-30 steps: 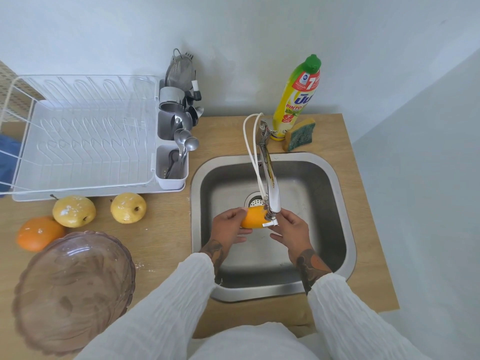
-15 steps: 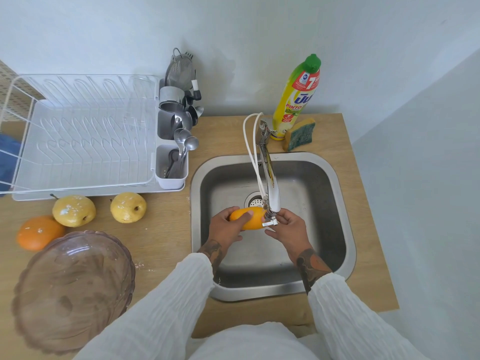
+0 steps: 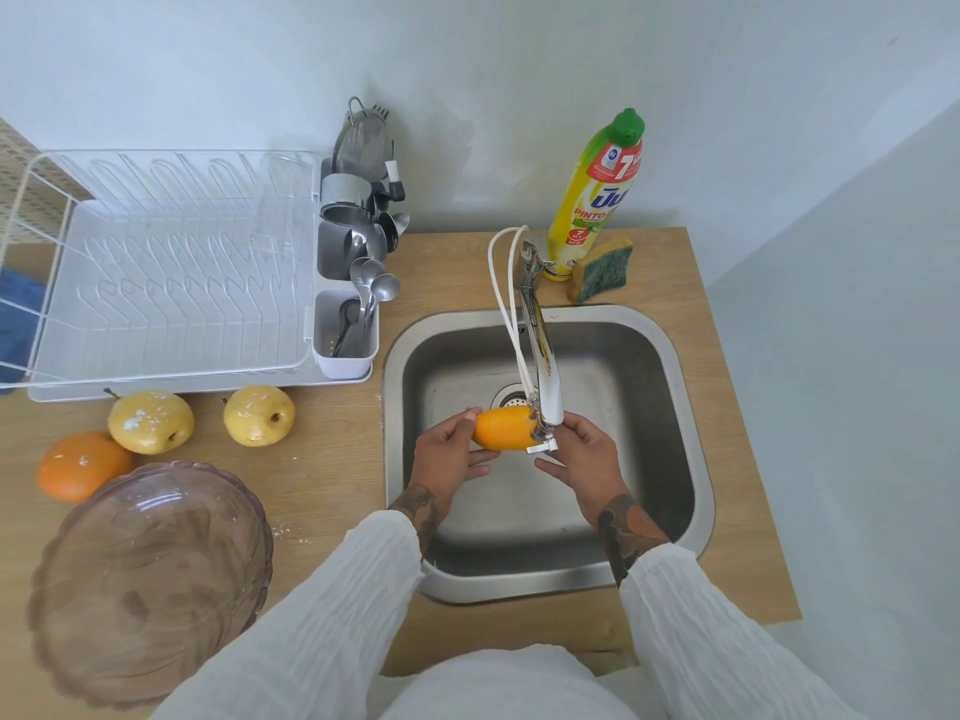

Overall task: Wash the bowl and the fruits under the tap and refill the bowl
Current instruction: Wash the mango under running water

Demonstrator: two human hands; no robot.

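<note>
**Orange fruit held under tap over sink**

Orange fruit [image 3: 503,428] sits over the sink [image 3: 675,356], just under the tap [image 3: 543,366] spout. Left hand [image 3: 449,454] grips its left end, thumb on top, fingers curled below. Right hand [image 3: 584,457] is at the fruit's right end w/ fingers curled toward it; can't tell if it actually grips, spout hides the contact. Water flow not discernible.

On the worktop [image 3: 332,459] left of the sink: two yellow pears [image 3: 150,420] [image 3: 258,415] w/ white specks, an orange [image 3: 80,465] further left, and nearer, the empty glass bowl [image 3: 148,579]. Far left: white dish rack [image 3: 171,272] w/ cutlery holder [image 3: 345,335]. Far side, behind the tap: detergent bottle [image 3: 597,194] and sponge [image 3: 602,270], touching.
</note>
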